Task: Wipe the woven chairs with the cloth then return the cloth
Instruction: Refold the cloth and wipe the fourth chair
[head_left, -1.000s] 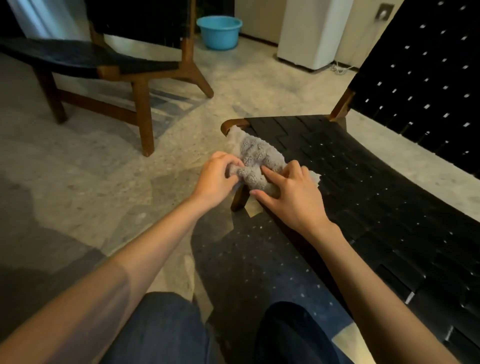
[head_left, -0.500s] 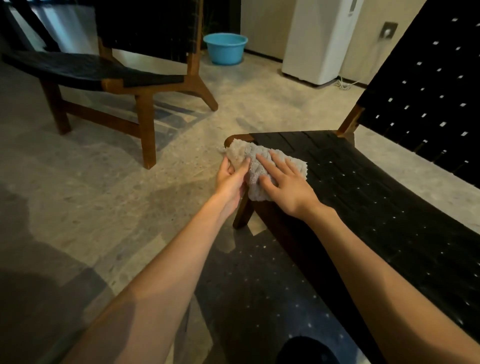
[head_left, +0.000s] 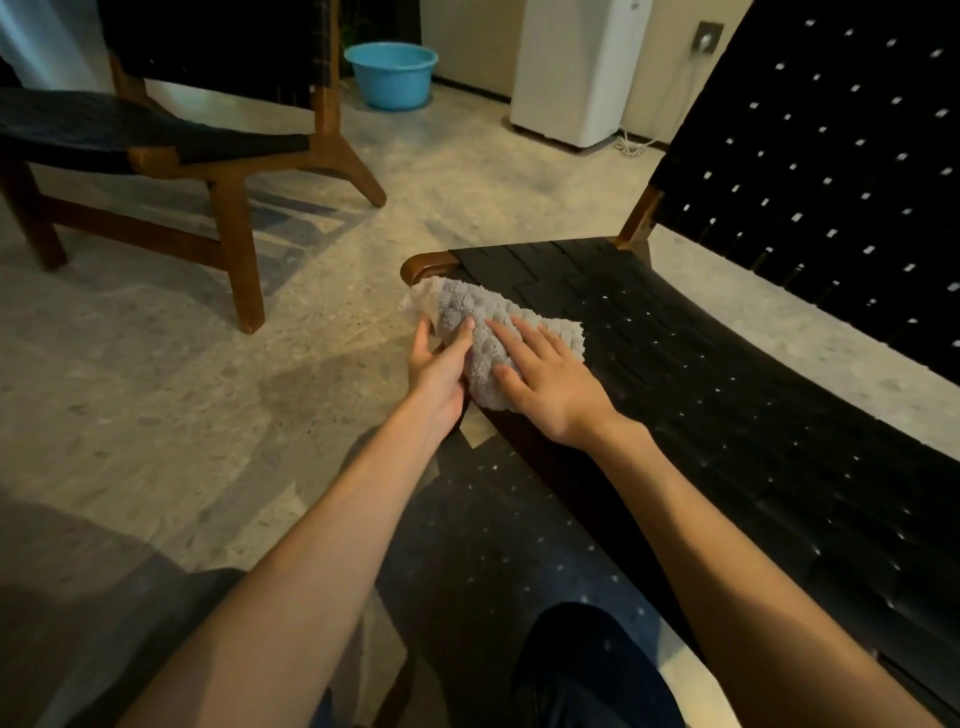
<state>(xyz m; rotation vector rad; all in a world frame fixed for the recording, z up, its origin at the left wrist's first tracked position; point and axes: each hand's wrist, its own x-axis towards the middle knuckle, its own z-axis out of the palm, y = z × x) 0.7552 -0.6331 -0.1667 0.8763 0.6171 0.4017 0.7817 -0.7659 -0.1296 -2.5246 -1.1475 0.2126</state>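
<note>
A grey fluffy cloth (head_left: 470, 306) lies spread over the front left corner of the near woven chair's black seat (head_left: 727, 395). My right hand (head_left: 545, 379) presses flat on the cloth with straight fingers. My left hand (head_left: 439, 364) touches the cloth's left edge at the seat's side, fingers nearly straight, thumb apart. The chair's woven backrest (head_left: 841, 156) rises at the right. A second woven chair (head_left: 156, 135) with brown wooden legs stands at the far left.
A blue basin (head_left: 392, 73) sits on the stone floor at the back. A white appliance (head_left: 576, 67) with a cord stands beside it. My knees in dark trousers (head_left: 597, 670) are at the bottom edge.
The bunched cloth has been spread flat on the seat corner. Both hands went from pinching it to lying straight on it. The view has tilted up slightly.
</note>
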